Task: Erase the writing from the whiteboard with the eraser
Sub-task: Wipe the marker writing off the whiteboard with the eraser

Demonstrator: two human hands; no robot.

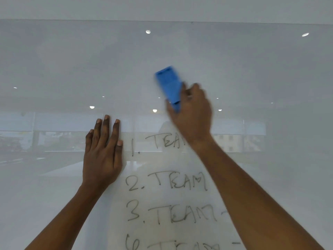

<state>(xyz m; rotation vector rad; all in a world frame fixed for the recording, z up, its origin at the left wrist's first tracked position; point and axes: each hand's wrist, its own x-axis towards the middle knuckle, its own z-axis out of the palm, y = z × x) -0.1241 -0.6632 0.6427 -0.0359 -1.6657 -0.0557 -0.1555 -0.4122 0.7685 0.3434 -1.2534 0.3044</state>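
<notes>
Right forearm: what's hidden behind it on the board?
The right forearm covers the ends of the numbered "TEAM" lines; only dashes peek out. The rest cannot be read.

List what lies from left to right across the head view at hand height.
Bare whiteboard → left hand, flat on the board → written list → blue eraser → right hand gripping it.

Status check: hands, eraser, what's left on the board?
Right hand grips blue rectangular eraser, above the list. Left hand flat on glossy whiteboard, open. Four numbered handwritten TEAM lines unerased. Nothing blocking.
</notes>
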